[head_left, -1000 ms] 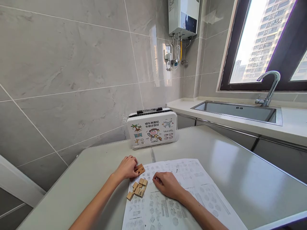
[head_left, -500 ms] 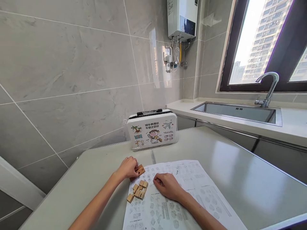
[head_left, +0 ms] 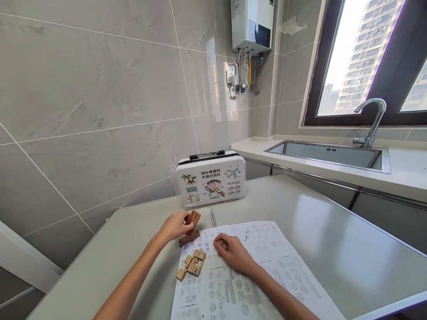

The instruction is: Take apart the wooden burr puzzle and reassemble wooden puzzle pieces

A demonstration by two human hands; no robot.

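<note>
My left hand (head_left: pixel 175 226) grips a reddish-brown wooden block (head_left: pixel 195 218) with dark marks on its face, tilted and raised. Just below it, a second brown wooden block (head_left: pixel 189 238) lies at the left edge of a printed paper sheet (head_left: pixel 263 233). Several small light wooden blocks (head_left: pixel 191 264) sit in a loose cluster on the sheet's left side, one showing a dark figure. My right hand (head_left: pixel 231 252) rests on the sheet to the right of these blocks. Its fingers are curled in, and what they hold, if anything, is hidden.
A white case (head_left: pixel 211 184) with cartoon prints and a black handle stands behind the sheet, near the tiled wall. To the right, a counter holds a sink (head_left: pixel 325 153) with a chrome faucet (head_left: pixel 373 122). A water heater (head_left: pixel 252 26) hangs in the corner.
My left hand has lifted one brown block up off the other, which stays on the table. My right hand and the small light blocks have hardly moved.
</note>
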